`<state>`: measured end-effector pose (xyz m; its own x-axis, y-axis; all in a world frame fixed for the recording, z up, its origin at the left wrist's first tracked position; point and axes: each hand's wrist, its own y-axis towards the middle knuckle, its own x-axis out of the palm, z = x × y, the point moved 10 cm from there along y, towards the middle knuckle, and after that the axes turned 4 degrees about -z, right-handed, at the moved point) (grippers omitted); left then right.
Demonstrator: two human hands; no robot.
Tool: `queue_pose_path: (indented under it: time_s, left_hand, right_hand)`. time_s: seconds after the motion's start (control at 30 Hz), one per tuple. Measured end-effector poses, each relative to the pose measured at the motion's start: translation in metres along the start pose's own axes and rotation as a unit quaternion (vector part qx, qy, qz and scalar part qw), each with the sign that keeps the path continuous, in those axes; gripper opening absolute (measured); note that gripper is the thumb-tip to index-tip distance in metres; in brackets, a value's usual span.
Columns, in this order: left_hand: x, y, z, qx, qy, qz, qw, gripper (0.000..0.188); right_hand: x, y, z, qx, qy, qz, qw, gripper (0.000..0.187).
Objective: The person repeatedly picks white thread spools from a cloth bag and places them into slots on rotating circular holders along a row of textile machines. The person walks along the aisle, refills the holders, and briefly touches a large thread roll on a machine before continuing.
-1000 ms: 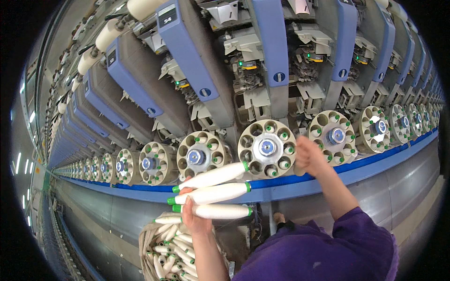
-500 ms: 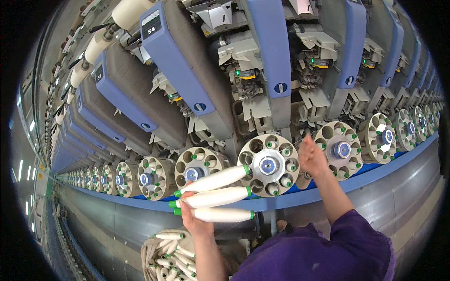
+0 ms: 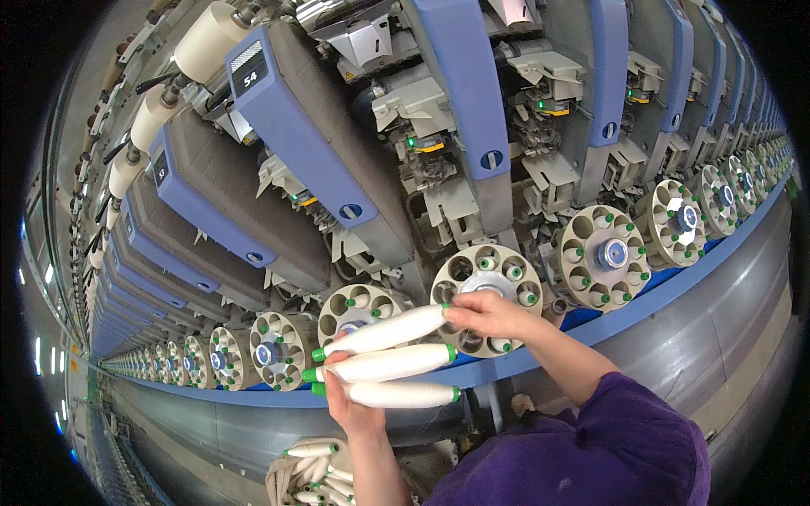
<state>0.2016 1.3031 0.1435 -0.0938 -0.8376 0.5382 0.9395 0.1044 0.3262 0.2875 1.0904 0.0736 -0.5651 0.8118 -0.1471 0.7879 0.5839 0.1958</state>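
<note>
Head view gives me both hands at mid-picture, so I read clock directions on it with 12 at the upper edge. With my left hand (image 3: 353, 403) I hold three white bobbins by their green base ends; the thumb presses across them, while the other fingers are partly hidden behind. The top bobbin (image 3: 384, 331) is between my two hands, and its long axis goes from the left fingers to between 2 and 3 o'clock. My right hand (image 3: 488, 312) is at its far end, with fingertips pinching the green tip; if a thread is also between them, I cannot tell. Thus, from the right fingers this bobbin lies toward between 8 and 9 o'clock, and the tip is nearer to the right hand. The middle bobbin (image 3: 388, 363) and the lowest bobbin (image 3: 401, 395) point near 3 o'clock, free of the right hand. Behind that hand stands a round magazine (image 3: 501, 255), partly covered, and at 7 o'clock from the left hand is a sack (image 3: 275, 474) with more bobbins.
</note>
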Motion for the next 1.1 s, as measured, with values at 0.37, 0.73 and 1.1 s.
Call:
queue_pose_path:
  time_s: [0.37,0.73,1.1]
  left_hand:
    - [-0.012,-0.001,-0.006,-0.002,-0.016,-0.016,1.0,0.038]
    - [-0.048,0.009,-0.039,-0.011,-0.089,0.076,0.993,0.045]
    - [-0.048,0.015,-0.158,0.014,0.281,0.21,0.936,0.024]
  right_hand:
    - [-0.102,-0.08,0.044,0.161,0.28,0.364,0.874,0.019]
    - [-0.054,-0.102,0.104,0.218,0.465,0.17,0.841,0.006]
    - [-0.123,-0.066,-0.058,-0.068,0.365,0.052,0.927,0.023]
